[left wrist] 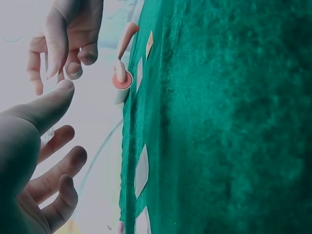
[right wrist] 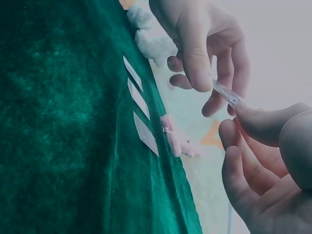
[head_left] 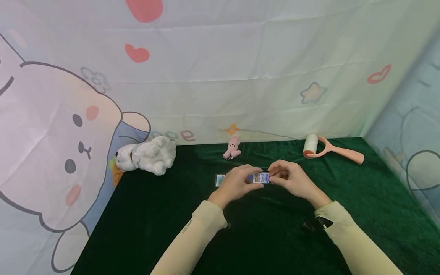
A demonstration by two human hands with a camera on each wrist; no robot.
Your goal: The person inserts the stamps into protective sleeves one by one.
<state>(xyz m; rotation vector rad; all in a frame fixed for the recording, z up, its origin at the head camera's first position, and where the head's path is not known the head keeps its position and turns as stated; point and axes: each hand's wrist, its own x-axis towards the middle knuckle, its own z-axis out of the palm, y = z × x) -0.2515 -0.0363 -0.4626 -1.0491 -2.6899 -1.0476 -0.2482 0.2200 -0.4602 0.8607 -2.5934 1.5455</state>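
Observation:
A small blue-toned card (head_left: 260, 178), seemingly in a clear sleeve, is held up between both hands above the green cloth. My left hand (head_left: 237, 181) pinches its left end between thumb and fingers. At the other end, the thumb and fingertip of my right hand (head_left: 292, 179) pinch the edge. Edge-on in the right wrist view, the sleeved card (right wrist: 228, 92) looks thin and shiny. Beside my left hand lies another card (head_left: 219, 180), partly covered by that hand. The right wrist view shows several flat cards (right wrist: 138, 99) on the cloth beneath.
Along the back of the green cloth (head_left: 165, 229) lie a white plush toy (head_left: 151, 154) at left, a small pink plush (head_left: 232, 148) in the middle and a lint roller (head_left: 333, 149) at right. A printed curtain (head_left: 220, 57) hangs behind. More cards (left wrist: 141, 171) show in the left wrist view.

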